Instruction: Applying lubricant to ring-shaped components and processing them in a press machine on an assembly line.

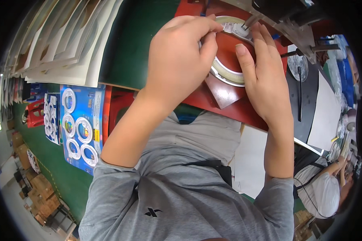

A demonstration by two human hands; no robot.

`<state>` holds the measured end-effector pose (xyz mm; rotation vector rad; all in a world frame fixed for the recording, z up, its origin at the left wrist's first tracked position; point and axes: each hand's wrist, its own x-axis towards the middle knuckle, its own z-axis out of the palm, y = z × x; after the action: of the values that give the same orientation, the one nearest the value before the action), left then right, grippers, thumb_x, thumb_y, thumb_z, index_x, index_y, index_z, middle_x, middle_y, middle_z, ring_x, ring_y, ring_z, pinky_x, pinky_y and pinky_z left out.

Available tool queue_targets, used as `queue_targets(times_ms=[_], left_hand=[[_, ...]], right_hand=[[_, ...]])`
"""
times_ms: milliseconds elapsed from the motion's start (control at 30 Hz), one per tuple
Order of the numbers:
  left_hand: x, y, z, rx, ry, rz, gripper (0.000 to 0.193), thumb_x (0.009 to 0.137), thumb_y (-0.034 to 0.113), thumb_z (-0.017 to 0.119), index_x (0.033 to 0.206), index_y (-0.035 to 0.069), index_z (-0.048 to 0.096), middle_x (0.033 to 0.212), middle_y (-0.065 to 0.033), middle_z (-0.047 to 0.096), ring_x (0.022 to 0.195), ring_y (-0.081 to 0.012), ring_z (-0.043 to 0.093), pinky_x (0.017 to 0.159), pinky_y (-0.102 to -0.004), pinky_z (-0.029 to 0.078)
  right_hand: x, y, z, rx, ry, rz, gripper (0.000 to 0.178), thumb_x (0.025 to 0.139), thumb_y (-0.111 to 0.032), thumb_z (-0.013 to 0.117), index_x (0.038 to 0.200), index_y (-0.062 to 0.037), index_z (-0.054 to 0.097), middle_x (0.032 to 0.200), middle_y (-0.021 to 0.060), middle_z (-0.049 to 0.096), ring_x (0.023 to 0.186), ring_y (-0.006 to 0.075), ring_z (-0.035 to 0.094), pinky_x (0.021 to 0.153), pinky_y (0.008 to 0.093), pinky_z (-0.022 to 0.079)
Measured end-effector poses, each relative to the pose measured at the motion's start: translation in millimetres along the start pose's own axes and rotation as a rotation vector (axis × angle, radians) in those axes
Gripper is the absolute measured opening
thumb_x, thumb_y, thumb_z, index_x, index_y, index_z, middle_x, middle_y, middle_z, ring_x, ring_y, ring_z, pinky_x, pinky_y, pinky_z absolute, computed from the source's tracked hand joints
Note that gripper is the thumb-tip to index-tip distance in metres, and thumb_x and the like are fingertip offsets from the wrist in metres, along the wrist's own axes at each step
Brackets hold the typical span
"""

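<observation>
A white ring-shaped part lies on a red work surface under a machine head, with a small clear-white fitting at its far side. My left hand is closed at the ring's left side, thumb and index finger together on its far left edge. Stretched along the right side is my right hand, its thumb apart from the fingers and the fingertips near the fitting. Both hands cover parts of the ring. Thin metal prongs from the machine come down close to the fitting.
A grey and black machine stands at the far right. To the left, a blue board bears several white rings, beside hanging stacked sheets. A black rod lies on the dark table at right. Another person sits at lower right.
</observation>
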<state>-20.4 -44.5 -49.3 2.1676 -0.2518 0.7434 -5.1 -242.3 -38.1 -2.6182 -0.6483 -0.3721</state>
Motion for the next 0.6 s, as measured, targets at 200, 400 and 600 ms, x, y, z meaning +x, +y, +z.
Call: queue_targets(times_ms=[200,400,600], left_hand=[[1.6,5.0,0.2,0.083,0.016,0.041,0.016,0.091,0.006,0.073,0.105,0.002,0.079,0.103,-0.0118,0.079,0.08,-0.0214,0.075,0.074,-0.0297,0.06],[-1.6,3.1,1.3,-0.006,0.012,-0.034,0.022,0.091,0.011,0.077,0.111,0.002,0.076,0.108,-0.0126,0.078,0.09,-0.022,0.075,0.081,-0.0317,0.059],[4.7,0.7,-9.5,-0.044,0.032,0.012,0.034,0.09,0.017,0.08,0.119,0.001,0.072,0.11,-0.0147,0.075,0.093,-0.0216,0.073,0.085,-0.0332,0.058]], right_hand=[[1.3,1.1,2.4,0.025,0.025,-0.023,0.07,0.106,-0.045,0.056,0.149,0.0101,0.048,0.154,0.0315,0.049,0.145,0.0462,0.045,0.121,0.0485,0.036],[-5.5,2.3,-6.6,0.067,0.084,-0.053,0.06,0.104,-0.04,0.063,0.143,0.0051,0.056,0.152,0.0262,0.053,0.139,0.0436,0.051,0.115,0.048,0.042],[-14.8,-25.7,-95.6,0.22,0.719,-0.391,0.02,0.104,0.001,0.057,0.116,0.0101,0.07,0.122,0.0215,0.072,0.113,0.0271,0.07,0.1,0.0355,0.056]])
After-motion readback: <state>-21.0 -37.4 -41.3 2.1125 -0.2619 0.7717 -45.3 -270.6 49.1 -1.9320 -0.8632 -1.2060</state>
